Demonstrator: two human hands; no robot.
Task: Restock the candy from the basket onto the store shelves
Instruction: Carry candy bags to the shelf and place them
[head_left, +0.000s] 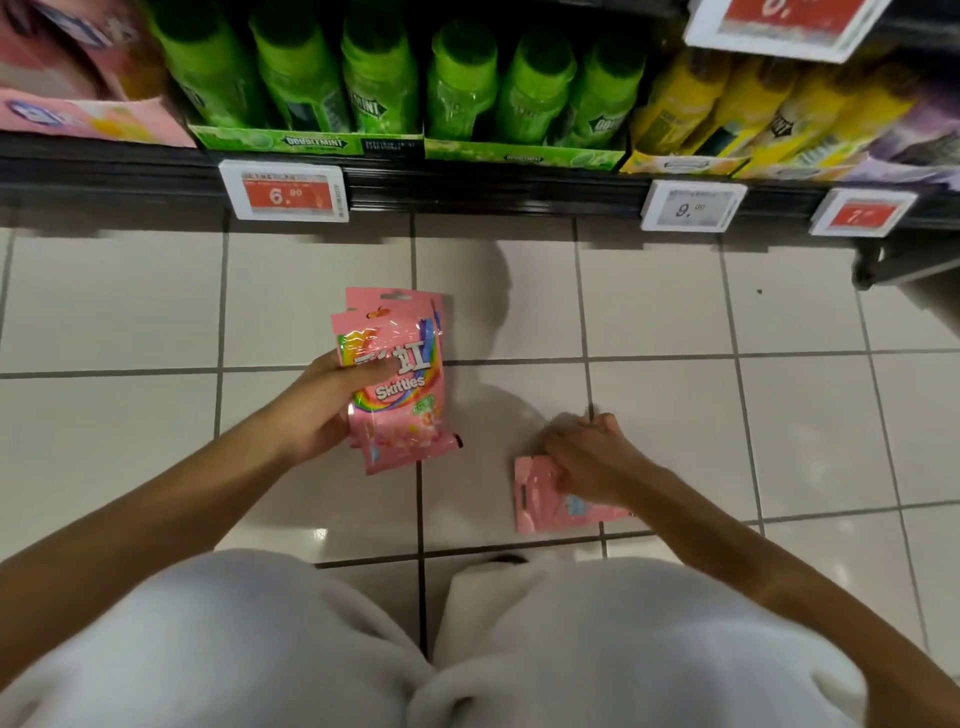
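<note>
Your left hand grips a small stack of pink bags above the floor; your right hand curls onto another bag lying on the tiles under it. None of these bags is shelved yet. No basket shows. Ahead of both hands, shelf trays hold green bottles.

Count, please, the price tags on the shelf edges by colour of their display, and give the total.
Red display: 3, the 6.00 tag, the tag at far right and the tag at the top right.
White display: 1, the 9.00 tag.
Total: 4 price tags.
</note>
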